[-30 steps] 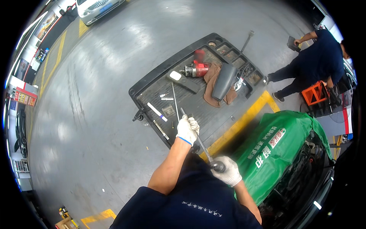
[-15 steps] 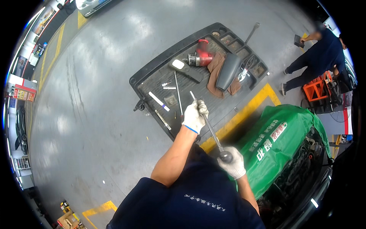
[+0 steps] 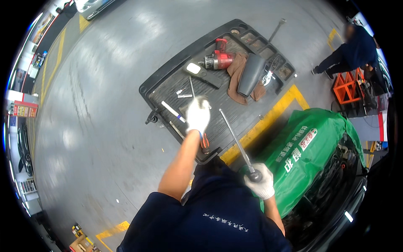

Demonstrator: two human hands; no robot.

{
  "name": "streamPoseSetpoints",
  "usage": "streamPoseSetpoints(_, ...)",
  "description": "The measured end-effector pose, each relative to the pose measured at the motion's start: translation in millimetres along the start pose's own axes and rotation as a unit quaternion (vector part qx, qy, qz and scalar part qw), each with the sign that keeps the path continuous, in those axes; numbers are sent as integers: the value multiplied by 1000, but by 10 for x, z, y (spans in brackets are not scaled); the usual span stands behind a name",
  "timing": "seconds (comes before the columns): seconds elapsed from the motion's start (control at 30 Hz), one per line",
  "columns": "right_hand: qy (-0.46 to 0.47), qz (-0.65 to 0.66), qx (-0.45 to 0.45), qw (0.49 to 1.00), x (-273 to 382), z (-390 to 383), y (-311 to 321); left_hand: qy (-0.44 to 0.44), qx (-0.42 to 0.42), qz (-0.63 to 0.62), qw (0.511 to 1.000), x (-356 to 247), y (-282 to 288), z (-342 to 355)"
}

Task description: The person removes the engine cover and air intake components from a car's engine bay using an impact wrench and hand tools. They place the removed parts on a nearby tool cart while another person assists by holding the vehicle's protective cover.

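My right hand (image 3: 263,185), in a white knit glove, grips a long chrome extension bar (image 3: 236,140) by its round dark head, the shaft slanting up and left. My left hand (image 3: 198,116), also gloved, is over the near left part of a black tray (image 3: 166,75), smeared by motion, so I can't make out its fingers. Near it lie two small sockets (image 3: 184,96) and a white pen-like tube (image 3: 173,111). A long screwdriver with an orange and black handle (image 3: 204,144) runs partly beneath this hand.
A red and black cordless power tool (image 3: 222,61), a dark handheld lamp (image 3: 205,79), a brown cloth (image 3: 237,80) and a grey tapered cover (image 3: 253,74) sit on the tray. A green fender cover (image 3: 302,155) drapes the car at right. Beyond, a person (image 3: 357,48) bends by an orange frame (image 3: 346,88).
My left hand has let go of the bar's shaft and moved left over the tray. My right hand keeps the bar, shifted slightly right. The person at far right has bent lower.
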State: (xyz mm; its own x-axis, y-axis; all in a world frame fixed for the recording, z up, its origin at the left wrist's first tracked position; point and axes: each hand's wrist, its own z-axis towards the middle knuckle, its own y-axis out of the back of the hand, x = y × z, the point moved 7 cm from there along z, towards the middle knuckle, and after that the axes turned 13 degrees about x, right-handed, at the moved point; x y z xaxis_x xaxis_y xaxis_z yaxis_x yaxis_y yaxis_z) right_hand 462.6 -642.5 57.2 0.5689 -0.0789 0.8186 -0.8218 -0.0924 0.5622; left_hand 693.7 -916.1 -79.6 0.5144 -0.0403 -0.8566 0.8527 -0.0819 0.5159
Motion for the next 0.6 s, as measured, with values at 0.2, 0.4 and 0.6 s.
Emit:
streamPoseSetpoints(0.2,-40,18,-34,998,63,-230,248,-66,171,509,841,176,549,655)
streamPoseSetpoints(0.4,-57,22,-63,996,34,-486,362,-204,188,483,830,-113,608,782)
streamPoseSetpoints(0.6,-28,88,-55,994,162,-697,471,-141,375,-28,916,-1146,347,187)
